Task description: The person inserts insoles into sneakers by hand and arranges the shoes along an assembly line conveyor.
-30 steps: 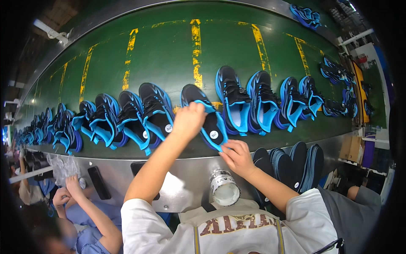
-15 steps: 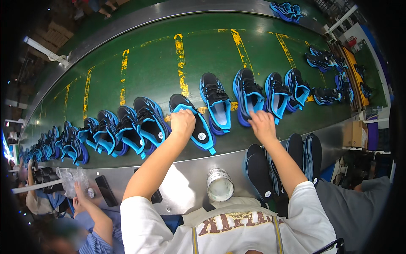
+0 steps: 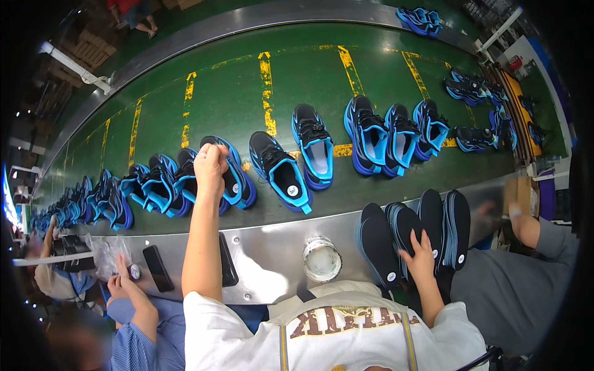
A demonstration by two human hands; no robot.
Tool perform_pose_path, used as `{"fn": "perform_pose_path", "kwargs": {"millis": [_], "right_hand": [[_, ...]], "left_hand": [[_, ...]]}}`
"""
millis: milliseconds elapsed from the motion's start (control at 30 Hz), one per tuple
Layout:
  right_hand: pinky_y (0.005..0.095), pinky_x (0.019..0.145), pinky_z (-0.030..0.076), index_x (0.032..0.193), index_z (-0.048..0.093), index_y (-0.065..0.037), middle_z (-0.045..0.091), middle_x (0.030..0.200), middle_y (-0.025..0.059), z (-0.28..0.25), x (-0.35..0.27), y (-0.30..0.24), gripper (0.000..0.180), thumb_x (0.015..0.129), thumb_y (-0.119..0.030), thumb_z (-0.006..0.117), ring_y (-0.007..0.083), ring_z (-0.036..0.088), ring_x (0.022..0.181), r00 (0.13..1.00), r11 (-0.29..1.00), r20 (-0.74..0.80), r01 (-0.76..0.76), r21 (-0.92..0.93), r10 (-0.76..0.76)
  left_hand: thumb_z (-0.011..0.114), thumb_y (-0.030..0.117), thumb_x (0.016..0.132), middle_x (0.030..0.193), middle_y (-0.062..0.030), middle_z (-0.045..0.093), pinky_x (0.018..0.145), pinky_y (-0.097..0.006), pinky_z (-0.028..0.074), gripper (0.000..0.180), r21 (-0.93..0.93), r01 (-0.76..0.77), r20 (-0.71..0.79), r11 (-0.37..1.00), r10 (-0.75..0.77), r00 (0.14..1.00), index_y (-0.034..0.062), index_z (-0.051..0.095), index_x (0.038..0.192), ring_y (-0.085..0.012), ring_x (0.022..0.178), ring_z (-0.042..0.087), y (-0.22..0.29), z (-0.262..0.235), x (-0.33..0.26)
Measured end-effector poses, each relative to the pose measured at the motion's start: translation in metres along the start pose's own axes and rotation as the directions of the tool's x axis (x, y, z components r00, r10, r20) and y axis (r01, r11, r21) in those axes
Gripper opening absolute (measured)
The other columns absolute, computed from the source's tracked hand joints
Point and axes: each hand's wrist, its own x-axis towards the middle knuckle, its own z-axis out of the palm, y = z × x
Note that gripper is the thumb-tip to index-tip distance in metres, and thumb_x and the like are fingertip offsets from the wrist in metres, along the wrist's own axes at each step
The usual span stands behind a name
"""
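My left hand (image 3: 211, 166) is closed over the tongue and laces of a black sneaker with bright blue trim (image 3: 245, 187); the hand hides most of the shoe's front. A white round sticker shows inside that shoe's heel. Just to the right stands another sneaker (image 3: 267, 147) with a similar sticker inside. My right hand (image 3: 422, 253) rests with spread fingers on a stack of black insoles (image 3: 405, 224), one of several stacks side by side on the metal ledge. Beyond, a sneaker with a pale grey inside (image 3: 307, 120) stands untouched on the green belt.
Rows of similar sneakers (image 3: 111, 199) line the green belt (image 3: 229, 99) to the left and right. On the metal ledge (image 3: 278, 235) sit a whitish-smeared jar (image 3: 322, 260), two dark phones (image 3: 157, 268) and a clear plastic bag (image 3: 108, 252). Co-workers sit close on both sides.
My left hand has moved left from one sneaker to its neighbour. My right hand has left the sneakers and come back to the insole stack. A sneaker near the left hand has turned slightly.
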Motion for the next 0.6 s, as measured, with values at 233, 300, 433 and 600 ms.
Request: {"fn": "perform_pose_path", "kwargs": {"millis": [233, 300, 433, 600], "right_hand": [[0.038, 0.085, 0.037, 0.115, 0.047, -0.007, 0.04, 0.115, 0.0259, 0.011, -0.033, 0.032, 0.056, 0.065, -0.021, 0.066, 0.0397, 0.042, 0.103, 0.983, 0.98, -0.03, -0.177, 0.095, 0.181], [0.0376, 0.084, 0.037, 0.113, 0.048, -0.006, 0.043, 0.112, 0.0253, 0.006, -0.033, 0.034, 0.053, 0.065, -0.021, 0.066, 0.0389, 0.044, 0.1, 0.979, 0.971, -0.015, -0.201, 0.128, 0.204], [0.0361, 0.076, 0.042, 0.094, 0.057, -0.002, 0.053, 0.093, 0.0201, -0.007, -0.025, 0.032, 0.028, 0.068, -0.013, 0.061, 0.0336, 0.052, 0.086, 0.97, 0.971, -0.188, -0.115, 0.21, 0.156], [0.0248, 0.061, 0.041, 0.069, 0.054, 0.003, 0.056, 0.07, 0.0097, -0.067, 0.034, 0.018, 0.007, 0.074, -0.002, 0.052, 0.017, 0.054, 0.066, 0.949, 0.856, -0.296, 0.062, 0.513, 0.108]], "left_hand": [[0.048, 0.027, 0.083, 0.059, -0.0133, 0.051, 0.05, -0.033, 0.039, 0.027, 0.615, -0.384, 0.312, 0.688, 0.235, 0.921, 0.0029, 0.043, 0.073, -0.0255, 0.053, 0.05, -0.008, 0.077, -0.007], [0.052, 0.04, 0.078, 0.073, -0.0196, 0.057, 0.056, -0.043, 0.042, 0.039, 0.745, -0.514, 0.497, 0.425, 0.161, 0.853, 0.0075, 0.043, 0.097, -0.0383, 0.07, 0.055, -0.017, 0.105, -0.011], [0.055, 0.035, 0.075, 0.071, -0.0174, 0.057, 0.057, -0.041, 0.045, 0.053, 0.743, -0.67, 0.669, 0.004, 0.026, 0.742, 0.0058, 0.036, 0.114, -0.0312, 0.066, 0.058, -0.046, 0.123, 0.008], [0.05, 0.036, 0.079, 0.075, -0.0168, 0.058, 0.061, -0.041, 0.045, 0.042, 0.747, -0.627, 0.63, 0.221, 0.063, 0.774, 0.0051, 0.044, 0.106, -0.0337, 0.071, 0.057, -0.053, 0.137, 0.03]]}}
